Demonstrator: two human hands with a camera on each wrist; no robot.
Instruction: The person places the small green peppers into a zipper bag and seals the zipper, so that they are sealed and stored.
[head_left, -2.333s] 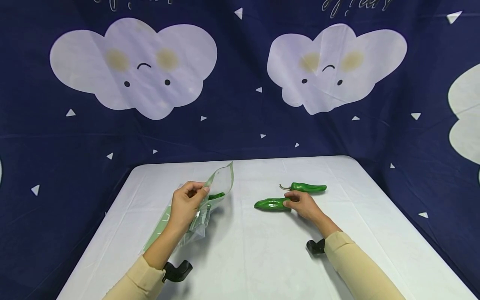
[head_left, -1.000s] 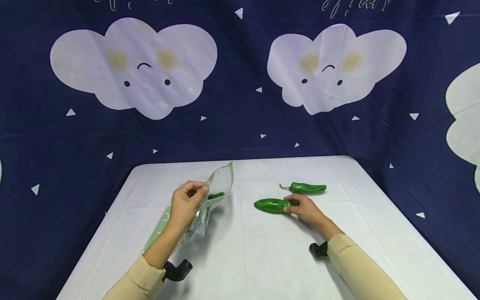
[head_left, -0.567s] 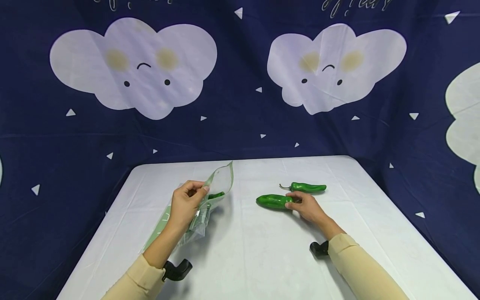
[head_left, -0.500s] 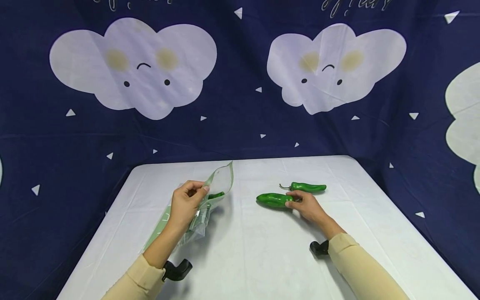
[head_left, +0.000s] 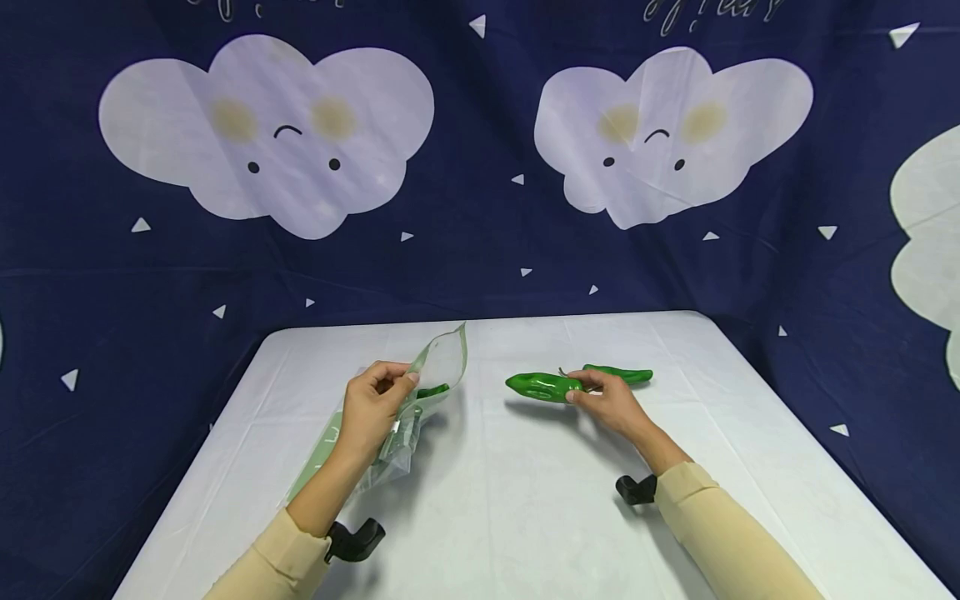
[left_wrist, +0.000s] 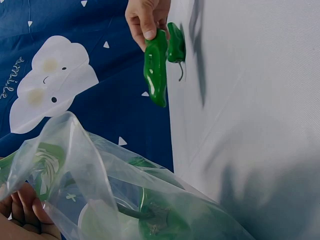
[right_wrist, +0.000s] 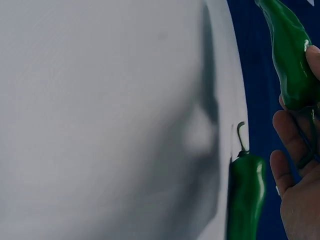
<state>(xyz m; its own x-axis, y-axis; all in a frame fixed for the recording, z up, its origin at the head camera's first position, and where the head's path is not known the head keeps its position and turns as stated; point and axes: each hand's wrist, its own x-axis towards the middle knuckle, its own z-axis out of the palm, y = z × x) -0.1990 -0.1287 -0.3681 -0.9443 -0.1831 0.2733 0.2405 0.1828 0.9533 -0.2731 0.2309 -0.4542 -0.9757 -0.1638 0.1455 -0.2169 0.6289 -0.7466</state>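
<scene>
My left hand [head_left: 369,410] pinches the rim of a clear plastic bag [head_left: 444,360] with green edging, its mouth standing open toward the right. Green peppers show inside it, one pepper [head_left: 432,391] close to the mouth. Thumb and fingers of my right hand [head_left: 611,406] grip the stem end of a glossy green pepper [head_left: 537,387], held above the table with its tip pointing left at the bag. In the right wrist view its stem hangs down by the palm. Just behind that hand lies another green pepper [head_left: 636,375], partly covered by the fingers in the head view.
A white cloth covers the table [head_left: 517,517]. Behind it hangs a dark blue curtain [head_left: 480,267] printed with clouds and triangles. Each wrist carries a black camera mount [head_left: 356,542]. The bag's green printed lower part [head_left: 318,457] extends under the left forearm.
My right hand has taken the pepper by its stem end and lifted it off the table, slightly farther back. The left hand and the bag have stayed in place.
</scene>
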